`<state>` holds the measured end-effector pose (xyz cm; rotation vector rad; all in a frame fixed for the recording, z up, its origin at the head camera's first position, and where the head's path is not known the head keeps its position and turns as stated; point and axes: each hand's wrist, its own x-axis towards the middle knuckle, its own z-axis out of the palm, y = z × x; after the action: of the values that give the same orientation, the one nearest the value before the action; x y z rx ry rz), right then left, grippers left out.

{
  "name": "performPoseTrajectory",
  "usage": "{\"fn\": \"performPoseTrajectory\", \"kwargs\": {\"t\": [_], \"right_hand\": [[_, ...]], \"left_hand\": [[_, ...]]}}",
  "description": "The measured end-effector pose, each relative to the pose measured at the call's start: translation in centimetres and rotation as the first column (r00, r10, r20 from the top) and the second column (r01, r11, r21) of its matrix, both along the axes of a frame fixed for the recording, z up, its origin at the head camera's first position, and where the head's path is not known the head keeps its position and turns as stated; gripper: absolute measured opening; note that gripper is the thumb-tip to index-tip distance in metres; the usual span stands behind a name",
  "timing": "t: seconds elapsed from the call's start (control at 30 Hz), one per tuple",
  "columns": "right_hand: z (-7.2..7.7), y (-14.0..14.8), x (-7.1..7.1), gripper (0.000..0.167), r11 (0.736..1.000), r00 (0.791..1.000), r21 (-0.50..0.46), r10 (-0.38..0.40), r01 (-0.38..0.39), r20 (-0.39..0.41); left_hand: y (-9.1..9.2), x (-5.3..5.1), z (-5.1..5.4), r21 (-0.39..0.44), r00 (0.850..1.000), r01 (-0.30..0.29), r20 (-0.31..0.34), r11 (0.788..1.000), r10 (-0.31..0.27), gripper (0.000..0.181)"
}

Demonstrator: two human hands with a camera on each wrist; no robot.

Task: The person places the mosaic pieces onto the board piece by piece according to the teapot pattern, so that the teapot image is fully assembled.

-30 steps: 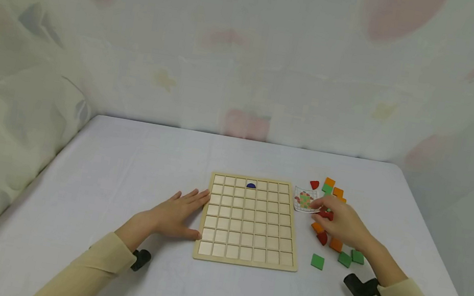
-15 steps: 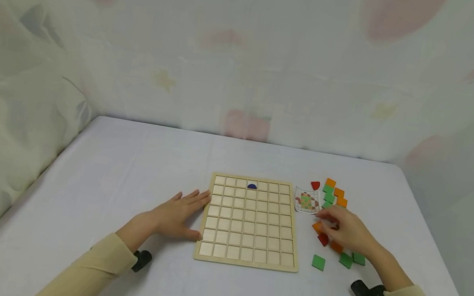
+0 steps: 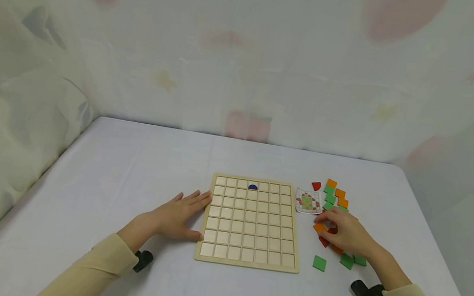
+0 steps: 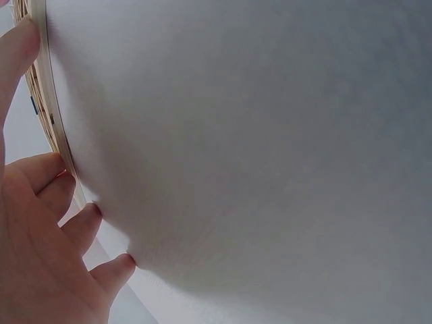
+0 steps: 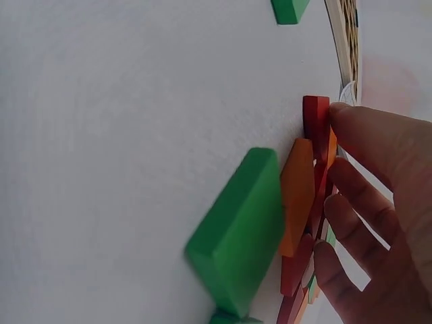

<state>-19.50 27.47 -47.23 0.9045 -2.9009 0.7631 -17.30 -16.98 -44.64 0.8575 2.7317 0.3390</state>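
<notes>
A pale wooden grid board [image 3: 246,264] lies on the white table with one dark blue half-round piece [image 3: 253,187] in its top row. My left hand [image 3: 179,216] rests flat at the board's left edge, its fingertips touching the rim. At the right, my right hand [image 3: 346,232] reaches down over a loose pile of pieces, fingers bent. An orange tile [image 3: 319,228] lies between its thumb and forefinger; whether they pinch it is unclear. Close by in the right wrist view are a red piece [image 5: 316,125] and a thick green tile [image 5: 239,229].
A pattern card [image 3: 308,202] with a printed coloured grid lies against the board's right edge. Orange tiles [image 3: 340,193], green tiles [image 3: 347,261] and a red piece [image 3: 316,186] are scattered around it. One green tile [image 3: 319,263] sits apart, nearer the front.
My right hand has drawn back from the pattern card to the pieces in front of it, uncovering the card. Its thumb and forefinger now frame the orange tile. The left hand stays at the board.
</notes>
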Motion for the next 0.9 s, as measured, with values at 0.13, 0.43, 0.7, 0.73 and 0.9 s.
{"fn": "performPoseTrajectory", "kwargs": {"t": [0.13, 0.43, 0.7, 0.73, 0.9], "right_hand": [[-0.05, -0.22, -0.16, 0.023, 1.000, 1.000, 0.008, -0.014, 0.014, 0.010], [0.04, -0.91, -0.13, 0.022, 0.994, 0.996, 0.066, -0.079, 0.082, -0.046], [-0.27, -0.34, -0.12, 0.022, 0.998, 0.998, 0.035, -0.060, 0.061, -0.026], [-0.31, -0.28, -0.13, 0.022, 0.998, 0.998, 0.034, -0.057, 0.058, -0.023], [-0.25, -0.18, -0.22, 0.024, 0.998, 0.998, 0.042, -0.056, 0.056, 0.001]], "left_hand": [[0.03, 0.00, -0.01, -0.004, 1.000, -0.002, 0.000, 1.000, 0.002, 0.093], [0.17, -0.12, -0.15, -0.001, 1.000, 0.004, 0.002, 1.000, -0.004, 0.092], [0.32, -0.14, -0.02, -0.002, 1.000, 0.001, 0.011, 1.000, -0.001, 0.092], [0.32, -0.14, -0.01, 0.000, 1.000, 0.000, 0.012, 1.000, 0.000, 0.092], [0.28, -0.17, -0.03, -0.005, 1.000, -0.004, 0.009, 1.000, 0.004, 0.092]]}}
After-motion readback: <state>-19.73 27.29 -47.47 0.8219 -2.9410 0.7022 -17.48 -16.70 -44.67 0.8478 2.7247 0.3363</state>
